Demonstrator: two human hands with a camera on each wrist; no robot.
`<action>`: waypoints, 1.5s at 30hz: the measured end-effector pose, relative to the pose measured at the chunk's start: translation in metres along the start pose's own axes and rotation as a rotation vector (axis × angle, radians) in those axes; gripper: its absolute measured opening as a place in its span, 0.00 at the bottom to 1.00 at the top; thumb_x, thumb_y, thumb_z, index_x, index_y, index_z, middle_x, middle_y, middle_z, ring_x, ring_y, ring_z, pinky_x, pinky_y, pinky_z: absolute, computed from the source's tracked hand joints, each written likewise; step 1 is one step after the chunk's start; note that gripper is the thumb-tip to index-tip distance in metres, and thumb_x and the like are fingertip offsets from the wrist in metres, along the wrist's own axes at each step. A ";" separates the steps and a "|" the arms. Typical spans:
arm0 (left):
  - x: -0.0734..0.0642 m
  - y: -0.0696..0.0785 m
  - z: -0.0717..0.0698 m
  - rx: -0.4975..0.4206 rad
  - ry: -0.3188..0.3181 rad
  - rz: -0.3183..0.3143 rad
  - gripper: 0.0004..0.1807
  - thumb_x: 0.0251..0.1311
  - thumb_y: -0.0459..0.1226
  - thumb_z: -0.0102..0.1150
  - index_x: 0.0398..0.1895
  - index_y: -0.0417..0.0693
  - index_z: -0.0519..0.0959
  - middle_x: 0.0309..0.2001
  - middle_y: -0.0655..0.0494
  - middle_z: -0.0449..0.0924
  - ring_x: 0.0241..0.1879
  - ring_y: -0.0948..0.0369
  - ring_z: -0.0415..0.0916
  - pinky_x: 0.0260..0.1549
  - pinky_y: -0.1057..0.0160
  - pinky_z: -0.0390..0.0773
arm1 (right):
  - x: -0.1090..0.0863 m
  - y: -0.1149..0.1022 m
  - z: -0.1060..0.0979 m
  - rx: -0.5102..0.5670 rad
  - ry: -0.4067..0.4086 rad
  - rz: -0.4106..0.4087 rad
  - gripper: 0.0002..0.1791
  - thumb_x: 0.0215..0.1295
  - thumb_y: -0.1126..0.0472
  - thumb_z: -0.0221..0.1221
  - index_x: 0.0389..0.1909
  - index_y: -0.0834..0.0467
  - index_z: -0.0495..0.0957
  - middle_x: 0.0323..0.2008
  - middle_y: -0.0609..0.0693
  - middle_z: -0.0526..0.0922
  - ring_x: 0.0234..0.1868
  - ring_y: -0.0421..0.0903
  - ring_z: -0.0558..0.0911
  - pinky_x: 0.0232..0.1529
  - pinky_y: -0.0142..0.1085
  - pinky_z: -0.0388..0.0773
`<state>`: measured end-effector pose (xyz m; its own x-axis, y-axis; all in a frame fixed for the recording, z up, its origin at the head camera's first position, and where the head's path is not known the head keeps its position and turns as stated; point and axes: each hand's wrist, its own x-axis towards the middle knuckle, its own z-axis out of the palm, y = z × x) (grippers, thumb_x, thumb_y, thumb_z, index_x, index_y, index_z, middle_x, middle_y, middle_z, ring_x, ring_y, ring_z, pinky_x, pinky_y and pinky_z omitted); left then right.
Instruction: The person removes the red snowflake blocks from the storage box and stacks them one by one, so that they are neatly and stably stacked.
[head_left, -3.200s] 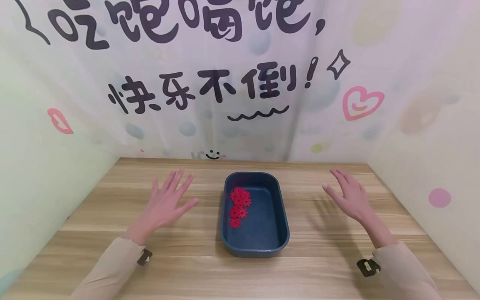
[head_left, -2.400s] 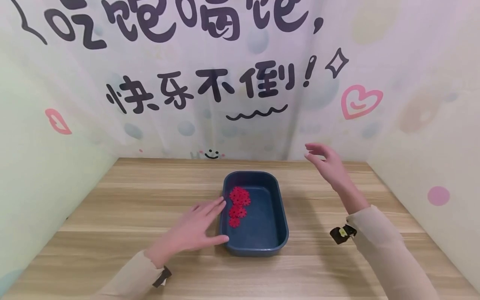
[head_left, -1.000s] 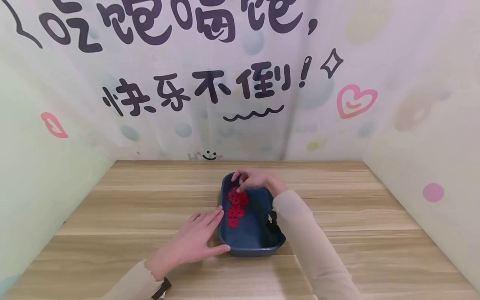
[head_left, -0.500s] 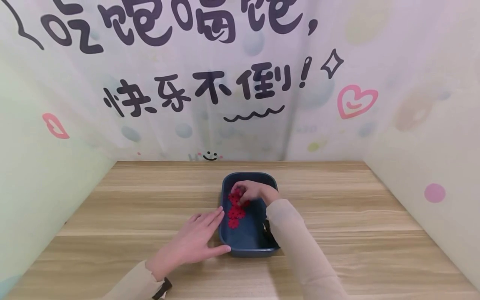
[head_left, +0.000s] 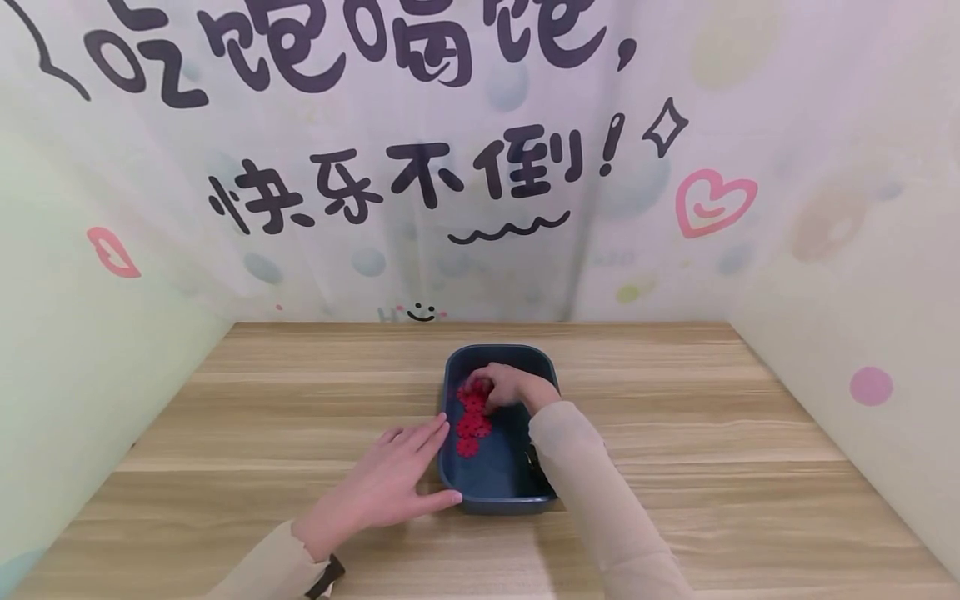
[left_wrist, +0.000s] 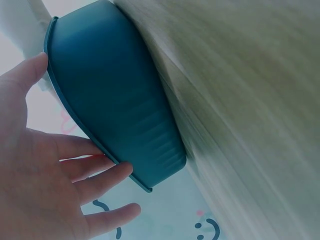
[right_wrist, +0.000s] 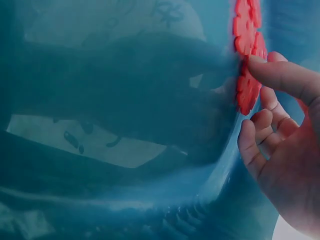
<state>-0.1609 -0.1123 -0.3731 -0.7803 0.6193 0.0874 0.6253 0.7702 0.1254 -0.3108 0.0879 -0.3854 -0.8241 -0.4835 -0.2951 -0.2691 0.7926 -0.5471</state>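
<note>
A dark blue rectangular tub (head_left: 501,506) stands on the wooden tabletop. Along its left side lie several red flower-shaped discs (head_left: 468,447) with notched edges, some overlapping. My right hand (head_left: 504,386) reaches into the far part of the tub and hides some of the discs. In the right wrist view, its thumb and index finger pinch a red disc (right_wrist: 246,92) at the edge, the other fingers curled loosely. My left hand (head_left: 382,483) lies at the tub's near left, fingers extended; in the left wrist view the thumb (left_wrist: 32,70) and fingertips touch the rim.
The wooden tabletop (head_left: 300,400) surrounds the tub. Behind it hangs a white curtain (head_left: 337,275) printed with dark characters. Pale walls (head_left: 862,292) close off both sides. A black wrist camera (head_left: 325,577) sits by the left sleeve.
The left hand came from the left to the tub's rim and has stayed there. The right hand came from the right into the tub, lowering onto the red discs.
</note>
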 end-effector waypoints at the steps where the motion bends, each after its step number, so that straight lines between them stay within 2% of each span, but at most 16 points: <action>1: 0.000 0.000 0.000 -0.002 -0.002 0.001 0.48 0.50 0.68 0.38 0.64 0.40 0.58 0.65 0.50 0.54 0.60 0.55 0.57 0.53 0.48 0.58 | 0.000 0.000 0.000 -0.012 0.001 0.005 0.22 0.50 0.67 0.62 0.47 0.46 0.74 0.37 0.47 0.69 0.39 0.45 0.69 0.40 0.37 0.71; 14: 0.001 0.000 -0.001 -0.013 -0.009 -0.003 0.48 0.50 0.68 0.38 0.64 0.40 0.58 0.65 0.49 0.54 0.59 0.54 0.57 0.52 0.47 0.58 | 0.002 -0.005 0.002 -0.079 -0.019 -0.028 0.20 0.51 0.65 0.62 0.46 0.46 0.75 0.37 0.46 0.71 0.39 0.44 0.70 0.41 0.37 0.71; 26: 0.001 0.001 0.000 0.006 -0.003 -0.003 0.48 0.50 0.67 0.39 0.64 0.41 0.58 0.65 0.49 0.53 0.59 0.54 0.57 0.52 0.47 0.59 | 0.002 -0.008 0.006 -0.087 -0.042 -0.062 0.17 0.50 0.60 0.64 0.44 0.45 0.76 0.38 0.45 0.71 0.40 0.44 0.69 0.44 0.39 0.69; 35: 0.001 0.002 0.000 -0.002 -0.008 -0.013 0.47 0.49 0.67 0.40 0.64 0.41 0.58 0.65 0.49 0.53 0.59 0.54 0.57 0.52 0.47 0.59 | 0.004 -0.009 0.008 -0.090 0.002 -0.114 0.16 0.49 0.61 0.65 0.38 0.48 0.72 0.34 0.45 0.71 0.37 0.43 0.70 0.37 0.34 0.70; 40: 0.001 0.002 -0.001 0.002 -0.011 -0.013 0.48 0.49 0.69 0.37 0.64 0.42 0.59 0.65 0.50 0.53 0.60 0.55 0.57 0.52 0.47 0.59 | 0.003 -0.011 0.009 -0.031 -0.008 -0.099 0.16 0.49 0.64 0.64 0.37 0.49 0.69 0.32 0.46 0.73 0.34 0.44 0.72 0.35 0.34 0.71; 45: 0.000 0.002 -0.001 -0.006 -0.015 -0.010 0.49 0.49 0.69 0.36 0.64 0.41 0.59 0.65 0.50 0.54 0.59 0.55 0.57 0.52 0.47 0.59 | 0.000 -0.012 0.010 -0.008 -0.037 -0.039 0.17 0.50 0.63 0.63 0.40 0.45 0.71 0.33 0.46 0.73 0.36 0.44 0.72 0.38 0.37 0.71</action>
<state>-0.1597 -0.1107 -0.3718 -0.7862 0.6138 0.0715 0.6174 0.7755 0.1323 -0.3027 0.0745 -0.3867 -0.7941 -0.5271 -0.3028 -0.3045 0.7761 -0.5522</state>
